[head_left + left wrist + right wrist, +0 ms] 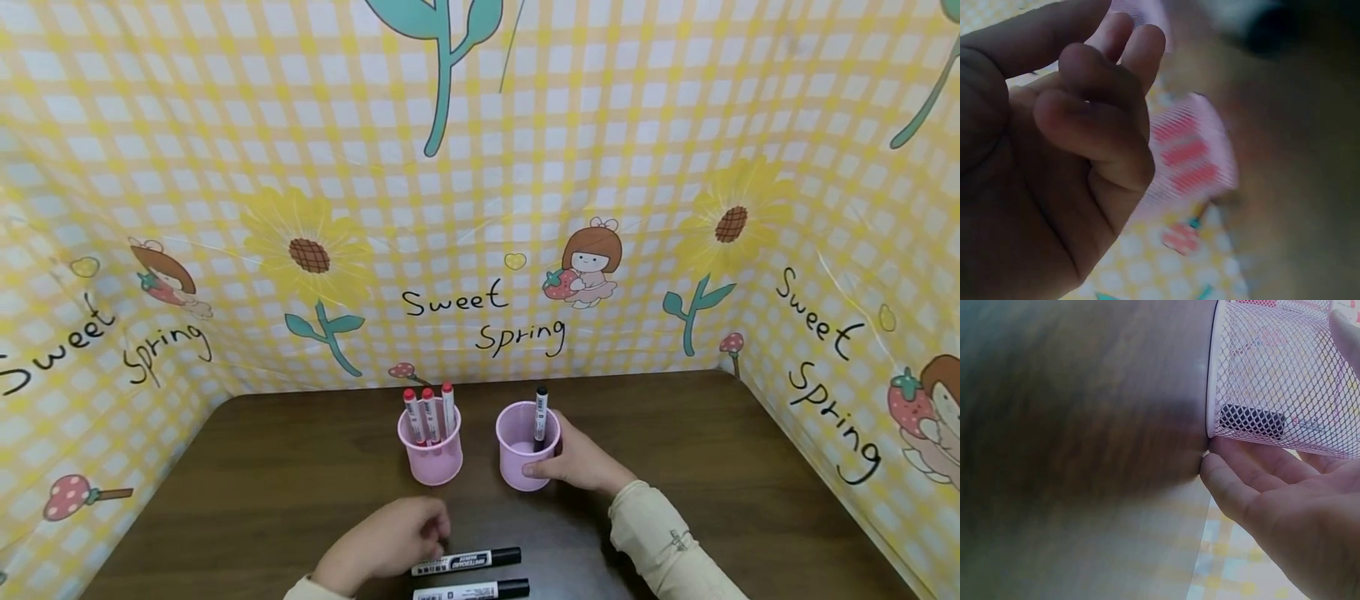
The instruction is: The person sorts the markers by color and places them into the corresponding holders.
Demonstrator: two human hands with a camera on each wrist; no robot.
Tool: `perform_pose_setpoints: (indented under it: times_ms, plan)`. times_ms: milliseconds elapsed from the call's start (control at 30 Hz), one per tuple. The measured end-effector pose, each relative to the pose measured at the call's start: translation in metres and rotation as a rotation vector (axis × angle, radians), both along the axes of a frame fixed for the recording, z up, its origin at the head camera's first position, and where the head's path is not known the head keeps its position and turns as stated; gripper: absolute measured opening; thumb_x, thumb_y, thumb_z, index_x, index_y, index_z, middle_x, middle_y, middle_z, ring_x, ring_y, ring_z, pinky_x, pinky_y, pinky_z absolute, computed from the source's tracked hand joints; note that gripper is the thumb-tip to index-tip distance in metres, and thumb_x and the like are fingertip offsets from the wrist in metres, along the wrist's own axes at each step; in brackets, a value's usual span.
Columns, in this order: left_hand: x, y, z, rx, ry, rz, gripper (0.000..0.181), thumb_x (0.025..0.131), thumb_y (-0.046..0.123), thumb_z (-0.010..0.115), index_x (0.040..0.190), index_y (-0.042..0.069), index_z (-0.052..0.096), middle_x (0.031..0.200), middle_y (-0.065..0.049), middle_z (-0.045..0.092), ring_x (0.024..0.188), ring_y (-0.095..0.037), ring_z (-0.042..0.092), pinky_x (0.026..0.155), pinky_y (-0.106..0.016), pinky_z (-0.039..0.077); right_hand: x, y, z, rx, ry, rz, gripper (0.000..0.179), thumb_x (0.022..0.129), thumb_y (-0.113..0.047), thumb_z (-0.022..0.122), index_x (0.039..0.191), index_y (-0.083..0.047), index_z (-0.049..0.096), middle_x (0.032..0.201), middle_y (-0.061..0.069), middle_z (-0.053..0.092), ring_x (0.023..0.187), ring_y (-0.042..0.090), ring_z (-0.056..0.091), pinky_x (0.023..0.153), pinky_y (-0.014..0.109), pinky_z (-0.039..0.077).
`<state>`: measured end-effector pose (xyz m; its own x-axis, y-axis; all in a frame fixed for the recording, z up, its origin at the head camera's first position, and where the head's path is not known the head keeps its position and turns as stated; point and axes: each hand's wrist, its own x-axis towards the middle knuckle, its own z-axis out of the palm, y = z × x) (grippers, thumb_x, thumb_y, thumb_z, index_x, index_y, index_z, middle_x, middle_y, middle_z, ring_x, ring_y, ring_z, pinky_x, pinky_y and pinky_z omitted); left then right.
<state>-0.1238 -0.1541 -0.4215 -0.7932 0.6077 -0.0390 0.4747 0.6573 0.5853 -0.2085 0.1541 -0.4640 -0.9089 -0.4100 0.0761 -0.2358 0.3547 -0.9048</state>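
My right hand point(577, 457) holds a pink mesh pen cup point(517, 475), thumb at the front and fingers along the far side. One black-ended marker point(541, 412) stands in this cup; its dark lower end point(1252, 420) shows through the mesh in the right wrist view. My left hand point(393, 533), fingers loosely bent with nothing between them, hovers by the near end of a black-capped whiteboard marker point(468, 561). Closer to me lies another black-capped marker point(472, 591). In the left wrist view the bent fingers point(1094, 131) fill the left side.
A second pink mesh cup point(437, 467) stands left of the held one, with three red-ended markers point(429, 415) in it. Both cups are on a dark wooden table point(300, 458). A yellow checked cloth point(465, 208) with printed flowers rises behind and at both sides.
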Motion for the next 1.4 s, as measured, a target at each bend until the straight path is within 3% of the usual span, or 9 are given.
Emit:
perform_pose_setpoints:
  times_ms: [100, 233, 533, 900, 1100, 1400]
  plan:
    - [0.008, -0.019, -0.013, -0.009, -0.053, 0.021, 0.021, 0.079, 0.007, 0.079, 0.088, 0.017, 0.062, 0.074, 0.015, 0.05, 0.069, -0.001, 0.047, 0.063, -0.028, 0.043, 0.001, -0.001, 0.0, 0.001, -0.001, 0.002, 0.084, 0.077, -0.02, 0.088, 0.144, -0.002, 0.041, 0.133, 0.014, 0.057, 0.118, 0.028, 0.055, 0.1, 0.049, 0.042]
    - [0.014, -0.033, -0.021, 0.011, -0.091, 0.028, 0.023, 0.08, 0.006, 0.079, 0.09, 0.017, 0.062, 0.075, 0.014, 0.05, 0.07, -0.001, 0.048, 0.064, -0.029, 0.043, 0.001, 0.0, 0.0, 0.002, 0.002, 0.001, 0.084, 0.077, -0.02, 0.089, 0.144, -0.003, 0.041, 0.133, 0.013, 0.057, 0.117, 0.028, 0.055, 0.1, 0.048, 0.041]
    - [0.018, -0.032, -0.031, -0.004, -0.045, 0.034, 0.023, 0.082, 0.008, 0.078, 0.089, 0.02, 0.06, 0.08, 0.013, 0.047, 0.072, -0.001, 0.044, 0.065, -0.027, 0.042, 0.002, 0.0, 0.001, 0.015, 0.005, -0.007, 0.083, 0.077, -0.02, 0.088, 0.144, -0.003, 0.041, 0.132, 0.013, 0.058, 0.117, 0.028, 0.056, 0.1, 0.048, 0.041]
    - [0.011, -0.028, -0.022, 0.104, -0.019, 0.098, 0.018, 0.086, 0.008, 0.074, 0.093, 0.02, 0.063, 0.077, 0.014, 0.053, 0.071, -0.004, 0.05, 0.063, -0.028, 0.043, 0.001, -0.001, 0.0, 0.012, 0.024, 0.002, 0.083, 0.077, -0.021, 0.089, 0.142, -0.001, 0.041, 0.13, 0.014, 0.059, 0.116, 0.028, 0.056, 0.1, 0.046, 0.041]
    - [0.006, -0.025, -0.013, 0.24, -0.038, 0.112, 0.015, 0.089, 0.01, 0.074, 0.1, 0.016, 0.065, 0.075, 0.01, 0.053, 0.068, -0.004, 0.051, 0.06, -0.027, 0.045, 0.001, -0.001, 0.0, 0.008, 0.007, 0.002, 0.084, 0.077, -0.02, 0.088, 0.143, -0.002, 0.04, 0.131, 0.014, 0.059, 0.117, 0.028, 0.055, 0.101, 0.047, 0.041]
    - [0.002, -0.012, -0.004, 0.427, 0.048, 0.144, 0.016, 0.088, 0.009, 0.076, 0.101, 0.015, 0.068, 0.082, 0.008, 0.054, 0.07, -0.006, 0.051, 0.06, -0.025, 0.045, 0.001, 0.0, 0.001, 0.001, -0.006, 0.004, 0.083, 0.077, -0.019, 0.088, 0.143, -0.003, 0.041, 0.132, 0.013, 0.058, 0.117, 0.028, 0.055, 0.1, 0.047, 0.041]
